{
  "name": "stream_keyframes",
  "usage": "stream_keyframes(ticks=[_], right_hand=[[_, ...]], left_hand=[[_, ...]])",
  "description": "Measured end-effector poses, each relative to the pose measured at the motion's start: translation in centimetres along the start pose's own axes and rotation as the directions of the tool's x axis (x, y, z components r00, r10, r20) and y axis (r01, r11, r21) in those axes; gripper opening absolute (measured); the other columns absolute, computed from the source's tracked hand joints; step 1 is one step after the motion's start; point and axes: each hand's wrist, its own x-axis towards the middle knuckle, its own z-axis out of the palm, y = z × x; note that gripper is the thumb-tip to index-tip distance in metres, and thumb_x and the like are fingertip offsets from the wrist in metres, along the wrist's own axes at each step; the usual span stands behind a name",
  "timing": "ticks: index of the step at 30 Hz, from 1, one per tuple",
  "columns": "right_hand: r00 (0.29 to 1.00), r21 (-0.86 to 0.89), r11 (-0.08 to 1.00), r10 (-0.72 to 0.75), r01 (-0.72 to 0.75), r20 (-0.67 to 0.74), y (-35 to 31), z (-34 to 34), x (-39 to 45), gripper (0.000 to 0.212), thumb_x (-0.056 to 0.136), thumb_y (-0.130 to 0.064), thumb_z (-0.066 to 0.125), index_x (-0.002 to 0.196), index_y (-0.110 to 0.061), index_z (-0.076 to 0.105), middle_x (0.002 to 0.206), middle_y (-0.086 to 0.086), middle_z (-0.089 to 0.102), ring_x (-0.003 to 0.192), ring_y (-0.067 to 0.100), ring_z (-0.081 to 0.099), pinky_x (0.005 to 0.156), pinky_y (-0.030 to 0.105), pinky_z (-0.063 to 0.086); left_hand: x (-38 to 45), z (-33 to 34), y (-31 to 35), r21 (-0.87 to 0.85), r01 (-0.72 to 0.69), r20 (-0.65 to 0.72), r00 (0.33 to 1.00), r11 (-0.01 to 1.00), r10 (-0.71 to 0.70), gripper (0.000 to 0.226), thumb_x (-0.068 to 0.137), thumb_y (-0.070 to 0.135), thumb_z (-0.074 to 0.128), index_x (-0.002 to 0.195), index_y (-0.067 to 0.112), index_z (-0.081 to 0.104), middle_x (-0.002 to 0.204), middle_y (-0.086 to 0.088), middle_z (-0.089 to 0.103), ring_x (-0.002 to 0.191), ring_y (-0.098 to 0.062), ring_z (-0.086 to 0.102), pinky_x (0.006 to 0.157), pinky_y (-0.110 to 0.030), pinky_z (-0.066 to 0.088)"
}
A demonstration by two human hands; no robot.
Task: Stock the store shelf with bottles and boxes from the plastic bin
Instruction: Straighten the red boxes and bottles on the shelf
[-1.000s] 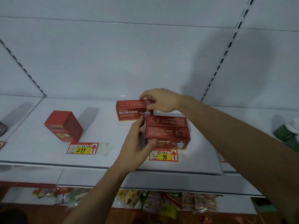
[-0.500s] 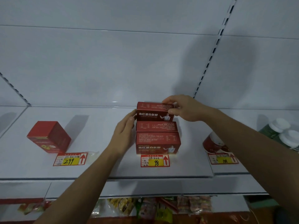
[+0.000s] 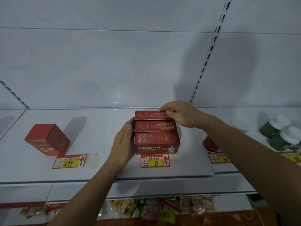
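Observation:
Three flat red boxes stand in a line from front to back on the white shelf [image 3: 101, 128]. The front box [image 3: 157, 143] shows white characters on its face, and the middle box [image 3: 155, 126] is right behind it. My right hand [image 3: 180, 115] grips the right end of the rear box [image 3: 151, 115], fingers curled over its top and thumb on its near edge. My left hand [image 3: 123, 141] lies flat with straight fingers against the left sides of the front and middle boxes. The plastic bin is out of view.
A taller red box [image 3: 47, 139] stands at the left behind a 299 price tag [image 3: 70, 161]. A 98 tag [image 3: 155, 161] lies before the row. A red jar [image 3: 210, 144] and green white-capped bottles [image 3: 280, 132] stand at the right. Snack packets [image 3: 162, 207] hang below.
My right hand carried the third box from the left rear across to sit behind the other two. My left hand slid along their left side and stays pressed there.

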Motion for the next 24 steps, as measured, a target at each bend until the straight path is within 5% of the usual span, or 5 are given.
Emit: stream_keyframes(ticks=[10,16,20,24], right_hand=[[0.999,0.047,0.998,0.042,-0.041,-0.016,0.0,0.5,-0.5,0.036,0.109,-0.021,0.041,0.141,-0.015,0.055,0.139,0.003,0.059,0.126,0.020,0.054,0.094,0.026,0.040],[0.999,0.048,0.998,0.044,-0.044,-0.007,-0.1,0.2,-1.2,0.036,0.110,-0.024,0.038,0.142,-0.015,0.054,0.138,0.001,0.059,0.123,0.017,0.055,0.095,0.027,0.041],[0.997,0.000,1.000,0.003,-0.003,-0.074,-0.1,-1.0,-1.9,0.038,0.110,-0.022,0.037,0.145,-0.014,0.051,0.145,0.003,0.056,0.132,0.020,0.051,0.105,0.030,0.040],[0.989,-0.060,0.996,-0.067,0.059,-0.130,-0.6,-2.7,-2.7,0.043,0.110,-0.023,0.037,0.152,-0.017,0.043,0.155,-0.001,0.046,0.143,0.016,0.041,0.112,0.025,0.029]], left_hand=[[-0.7,0.2,0.2,-0.171,0.069,0.032,0.997,0.983,-0.065,0.040,0.109,0.034,0.025,0.141,0.031,0.050,0.125,0.008,0.070,0.117,-0.018,0.067,0.086,-0.031,0.060],[-1.0,0.3,0.0,-0.189,0.107,0.032,0.994,0.976,-0.102,0.042,0.104,0.051,0.029,0.139,0.039,0.049,0.125,0.017,0.068,0.118,-0.012,0.066,0.093,-0.036,0.059],[-0.5,-1.0,0.3,0.072,0.087,-0.027,0.996,0.994,-0.086,0.069,0.095,0.075,0.023,0.154,0.042,0.032,0.158,0.018,0.040,0.143,-0.006,0.041,0.119,-0.046,0.036],[1.0,-3.8,2.0,0.200,-0.018,-0.109,0.993,0.980,0.040,0.077,0.095,0.075,0.019,0.157,0.032,0.031,0.162,0.011,0.035,0.148,-0.006,0.032,0.123,-0.047,0.028]])
